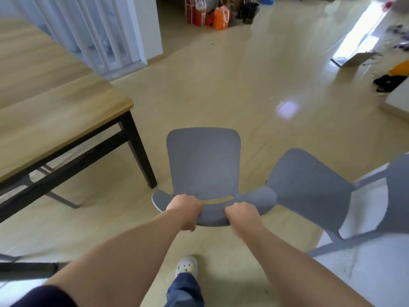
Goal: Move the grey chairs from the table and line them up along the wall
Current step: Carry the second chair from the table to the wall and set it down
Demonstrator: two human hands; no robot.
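Observation:
A grey chair point(203, 165) is in front of me at centre, seen from above with its seat pointing away. My left hand point(184, 209) and my right hand point(242, 214) both grip the top edge of its backrest. A second grey chair point(309, 191) stands close on the right, touching or nearly touching the first, against a white wall point(365, 273). The wooden table point(51, 111) with black legs is to the left, apart from the chair I hold.
Beige floor point(232, 91) stretches ahead. Bags and boxes point(212, 14) cluster at the far back. Clutter and a cardboard piece point(358, 58) lie at the far right. A folding white door point(95, 29) stands behind the table. My shoe point(187, 265) is below the chair.

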